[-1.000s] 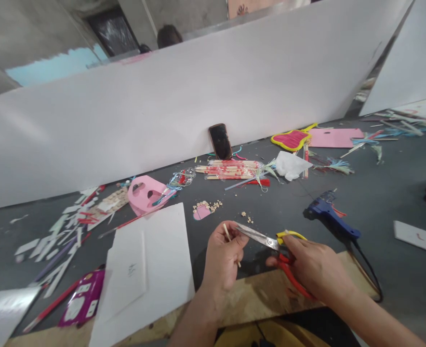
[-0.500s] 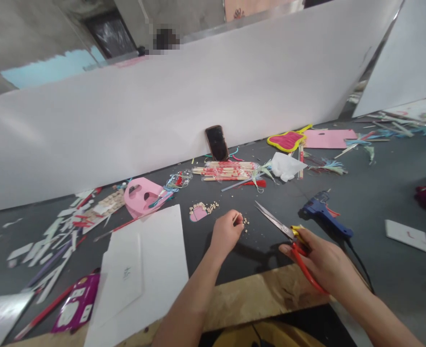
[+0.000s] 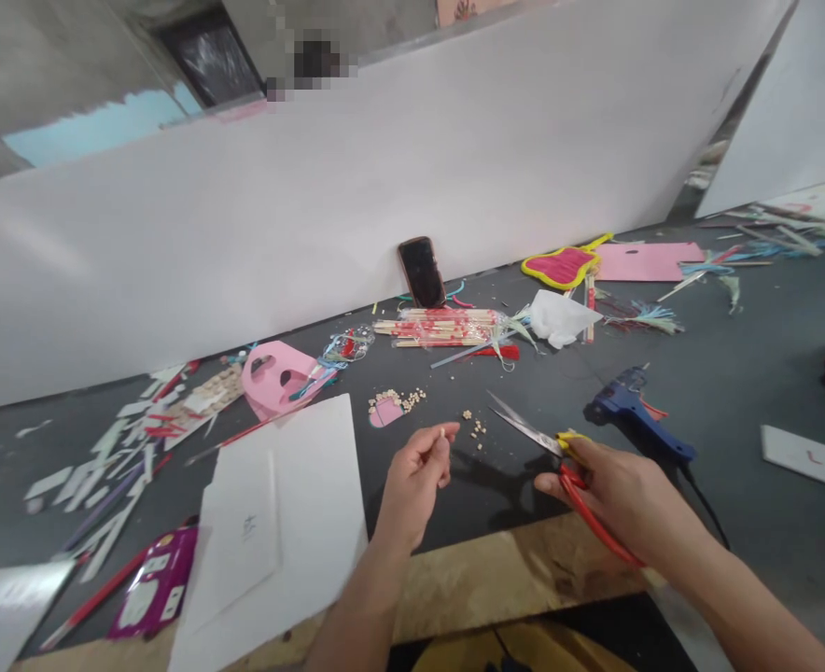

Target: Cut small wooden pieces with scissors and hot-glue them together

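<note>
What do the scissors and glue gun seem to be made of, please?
Scissors: blades apparently metal, given their grey sheen; red and yellow handles probably smooth plastic, from their solid colour. Glue gun: likely moulded plastic, from its even blue, satin surface.

The right hand (image 3: pixel 615 485) holds open scissors (image 3: pixel 547 442).

Lighting: dim, diffuse, greyish; source out of view. Glare: hazy, on the left of the white partition (image 3: pixel 384 187); brighter on the pale sheet (image 3: pixel 17 597), lower left. Sheen: faint, blades of the scissors (image 3: pixel 547 443). Shadows: dark, soft-edged, on the counter (image 3: pixel 538 387). Definition: soft; small marks smeared. Distortion: wide-angle stretching toward edges. Pixelation: blocky patch, upper left of centre.
</note>
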Motion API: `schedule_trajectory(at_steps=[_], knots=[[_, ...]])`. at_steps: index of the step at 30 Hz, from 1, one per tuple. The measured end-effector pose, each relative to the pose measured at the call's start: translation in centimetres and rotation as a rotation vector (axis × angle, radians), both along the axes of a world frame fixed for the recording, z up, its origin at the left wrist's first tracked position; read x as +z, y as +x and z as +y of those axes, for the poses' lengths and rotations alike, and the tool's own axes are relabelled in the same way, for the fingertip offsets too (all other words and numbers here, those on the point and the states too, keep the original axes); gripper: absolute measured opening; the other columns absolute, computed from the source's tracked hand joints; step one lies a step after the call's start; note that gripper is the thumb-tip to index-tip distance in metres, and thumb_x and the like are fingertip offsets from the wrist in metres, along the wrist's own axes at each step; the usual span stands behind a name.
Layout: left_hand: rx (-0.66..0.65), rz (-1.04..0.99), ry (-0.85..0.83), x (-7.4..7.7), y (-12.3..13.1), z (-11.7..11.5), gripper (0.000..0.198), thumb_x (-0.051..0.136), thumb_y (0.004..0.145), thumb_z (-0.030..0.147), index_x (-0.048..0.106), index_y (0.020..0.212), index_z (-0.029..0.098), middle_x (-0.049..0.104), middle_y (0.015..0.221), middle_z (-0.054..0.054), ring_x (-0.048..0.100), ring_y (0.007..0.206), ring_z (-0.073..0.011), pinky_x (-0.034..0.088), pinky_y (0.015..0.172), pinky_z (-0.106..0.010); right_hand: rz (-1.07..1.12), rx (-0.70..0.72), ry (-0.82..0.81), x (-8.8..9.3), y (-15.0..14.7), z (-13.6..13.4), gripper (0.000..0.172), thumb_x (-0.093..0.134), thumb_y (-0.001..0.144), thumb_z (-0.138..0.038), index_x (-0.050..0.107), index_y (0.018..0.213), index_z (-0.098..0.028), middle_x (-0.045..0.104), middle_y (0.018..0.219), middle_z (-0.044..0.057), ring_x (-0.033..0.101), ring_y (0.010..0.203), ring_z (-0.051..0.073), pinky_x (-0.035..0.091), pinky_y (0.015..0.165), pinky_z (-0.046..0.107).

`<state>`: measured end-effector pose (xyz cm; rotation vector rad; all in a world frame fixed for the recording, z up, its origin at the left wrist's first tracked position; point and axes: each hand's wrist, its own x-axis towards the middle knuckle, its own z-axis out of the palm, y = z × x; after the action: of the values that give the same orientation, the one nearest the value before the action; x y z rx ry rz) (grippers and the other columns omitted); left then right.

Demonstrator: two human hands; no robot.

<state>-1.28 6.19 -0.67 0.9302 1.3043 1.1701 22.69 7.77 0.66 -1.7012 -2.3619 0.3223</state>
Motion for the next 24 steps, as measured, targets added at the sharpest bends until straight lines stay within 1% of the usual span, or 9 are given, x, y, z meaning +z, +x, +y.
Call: schedule_trajectory(at_steps=[2, 4, 7, 9, 13, 16, 19, 21, 24], knots=[[0.038, -0.093, -0.029, -0.2, -0.1, -0.5, 0.037, 0.06, 0.079, 0.045, 0.066, 0.101, 0.016, 0.052, 0.08, -0.002, 0.037, 0.051, -0.0041, 0.027, 0.045, -0.019, -0.111, -0.031, 0.03, 0.3, 0.4, 0.6, 0.037, 0.045, 0.081, -0.057, 0.04, 0.065, -0.025, 0.057, 0.052, 0.0, 0.056, 0.045, 0.019, 0.033, 0.043, 0.027], [0.052, -0.194, -0.072, -0.4, -0.2, -0.8, 0.036, 0.063, 0.077, 0.043, 0.066, 0.099, 0.015, 0.052, 0.075, -0.002, 0.036, 0.051, -0.0042, 0.024, 0.044, -0.019, -0.132, 0.006, 0.065, 0.5, 1.0, 1.1, 0.035, 0.047, 0.081, -0.056, 0.045, 0.069, -0.023, 0.06, 0.057, 0.002, 0.058, 0.048, 0.02, 0.036, 0.044, 0.028], [0.0, -0.331, -0.132, -0.5, 0.1, -1.3, 0.032, 0.068, 0.073, 0.038, 0.067, 0.094, 0.014, 0.053, 0.074, -0.002, 0.037, 0.052, -0.0042, 0.025, 0.045, -0.018, -0.036, 0.147, 0.15, 0.5, 1.2, 1.4, 0.028, 0.052, 0.08, -0.048, 0.053, 0.085, -0.02, 0.066, 0.084, 0.008, 0.064, 0.077, 0.024, 0.046, 0.062, 0.032], [-0.048, -0.409, -0.164, -0.4, 0.7, -1.6, 0.03, 0.071, 0.071, 0.034, 0.067, 0.093, 0.014, 0.053, 0.074, -0.001, 0.037, 0.051, -0.0034, 0.025, 0.046, -0.018, 0.024, 0.188, 0.17, 0.4, 0.6, 1.1, 0.027, 0.057, 0.078, -0.044, 0.054, 0.087, -0.019, 0.065, 0.09, 0.01, 0.062, 0.085, 0.024, 0.047, 0.069, 0.032], [-0.078, -0.526, -0.194, 0.0, 2.1, -1.9, 0.032, 0.073, 0.068, 0.032, 0.067, 0.093, 0.013, 0.053, 0.073, -0.001, 0.036, 0.051, -0.0028, 0.025, 0.046, -0.018, 0.126, 0.227, 0.098, 0.3, -1.3, 0.3, 0.031, 0.06, 0.076, -0.045, 0.053, 0.092, -0.02, 0.064, 0.079, 0.005, 0.061, 0.068, 0.018, 0.045, 0.059, 0.027], [-0.036, -0.574, -0.201, 0.3, 2.3, -2.0, 0.033, 0.073, 0.069, 0.035, 0.068, 0.092, 0.012, 0.053, 0.075, -0.002, 0.039, 0.054, -0.0042, 0.027, 0.048, -0.018, 0.043, 0.151, 0.204, 0.5, -1.7, 0.1, 0.03, 0.059, 0.076, -0.048, 0.054, 0.086, -0.02, 0.062, 0.067, 0.003, 0.059, 0.056, 0.018, 0.039, 0.049, 0.026], [-0.012, -0.498, -0.191, 0.2, 1.5, -2.1, 0.035, 0.072, 0.069, 0.037, 0.067, 0.093, 0.011, 0.052, 0.07, -0.001, 0.039, 0.053, -0.0046, 0.026, 0.047, -0.019, -0.059, 0.092, 0.304, 1.1, -1.0, 0.0, 0.034, 0.057, 0.075, -0.054, 0.052, 0.079, -0.021, 0.056, 0.059, 0.001, 0.054, 0.048, 0.017, 0.034, 0.044, 0.027], [-0.006, -0.431, -0.169, 0.1, 1.0, -2.3, 0.036, 0.07, 0.071, 0.038, 0.066, 0.095, 0.012, 0.053, 0.067, -0.001, 0.038, 0.05, -0.0045, 0.024, 0.046, -0.02, -0.008, 0.144, 0.243, 1.7, -0.6, -0.3, 0.034, 0.057, 0.075, -0.054, 0.049, 0.079, -0.022, 0.056, 0.062, 0.0, 0.053, 0.049, 0.016, 0.037, 0.046, 0.026], [0.002, -0.376, -0.128, 0.2, 0.7, -2.5, 0.031, 0.067, 0.075, 0.039, 0.063, 0.093, 0.014, 0.056, 0.066, 0.0, 0.037, 0.047, -0.0043, 0.024, 0.046, -0.02, 0.103, 0.206, 0.089, 2.4, -1.1, -1.2, 0.028, 0.06, 0.074, -0.046, 0.047, 0.082, -0.023, 0.059, 0.069, 0.0, 0.057, 0.057, 0.015, 0.041, 0.05, 0.025]])
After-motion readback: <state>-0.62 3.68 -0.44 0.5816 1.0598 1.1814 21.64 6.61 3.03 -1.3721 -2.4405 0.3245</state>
